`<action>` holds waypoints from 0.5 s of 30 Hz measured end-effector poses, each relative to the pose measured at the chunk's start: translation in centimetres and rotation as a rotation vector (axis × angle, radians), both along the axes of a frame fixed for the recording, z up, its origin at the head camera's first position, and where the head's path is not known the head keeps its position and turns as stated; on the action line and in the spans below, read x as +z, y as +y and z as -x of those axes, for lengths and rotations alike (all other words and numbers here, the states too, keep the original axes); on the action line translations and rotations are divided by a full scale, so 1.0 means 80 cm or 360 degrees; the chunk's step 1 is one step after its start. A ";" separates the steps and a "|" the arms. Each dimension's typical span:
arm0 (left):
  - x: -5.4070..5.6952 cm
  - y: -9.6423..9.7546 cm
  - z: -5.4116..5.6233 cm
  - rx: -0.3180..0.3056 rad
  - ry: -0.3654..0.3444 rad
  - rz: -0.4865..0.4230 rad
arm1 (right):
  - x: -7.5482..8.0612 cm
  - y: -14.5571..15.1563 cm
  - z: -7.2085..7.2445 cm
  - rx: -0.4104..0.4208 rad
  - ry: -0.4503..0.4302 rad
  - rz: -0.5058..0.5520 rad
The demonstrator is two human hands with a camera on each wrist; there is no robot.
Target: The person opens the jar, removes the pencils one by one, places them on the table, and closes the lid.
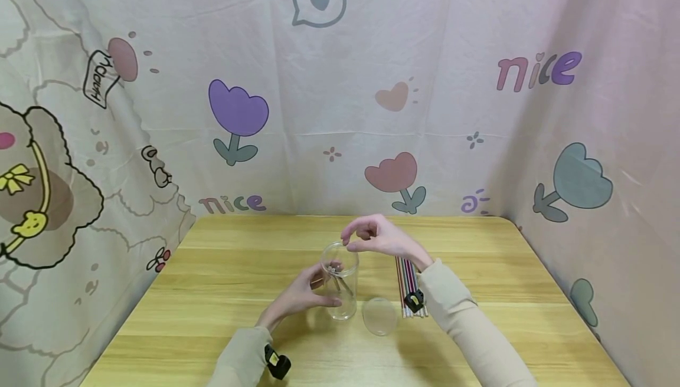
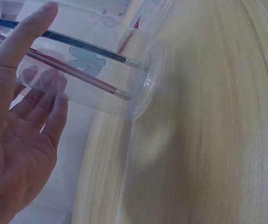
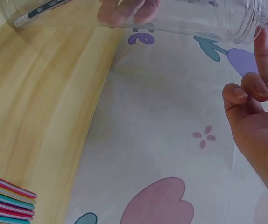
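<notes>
A tall clear jar stands upright on the table, with a few pencils leaning inside it. My left hand holds the jar round its side, thumb on the near side and fingers behind. In the left wrist view, dark and red pencils show through the wall, their ends at the jar's base. My right hand is at the jar's mouth, its index finger and thumb at the rim. No pencil shows in those fingers. Beside the jar lies a round clear lid.
A row of striped, many-coloured pencils lies right of the lid, partly under the right forearm. They also appear at the lower left of the right wrist view. The wooden table meets a printed cloth backdrop behind and at both sides.
</notes>
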State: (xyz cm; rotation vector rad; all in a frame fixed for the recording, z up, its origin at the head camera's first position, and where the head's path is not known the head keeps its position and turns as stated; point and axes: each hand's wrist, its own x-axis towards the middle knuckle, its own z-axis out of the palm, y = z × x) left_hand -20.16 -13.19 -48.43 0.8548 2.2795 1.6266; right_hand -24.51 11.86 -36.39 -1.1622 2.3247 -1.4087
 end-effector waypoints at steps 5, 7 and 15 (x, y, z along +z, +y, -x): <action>0.000 -0.001 0.000 -0.0001 -0.0007 -0.0001 | 0.008 -0.010 0.006 0.0084 -0.0031 -0.0078; 0.000 -0.001 0.000 -0.0002 -0.0011 -0.0003 | 0.010 -0.013 0.009 0.0136 -0.0046 -0.0100; 0.001 -0.001 -0.001 -0.0002 -0.0008 -0.0009 | 0.014 -0.026 0.019 0.0333 -0.0046 -0.0205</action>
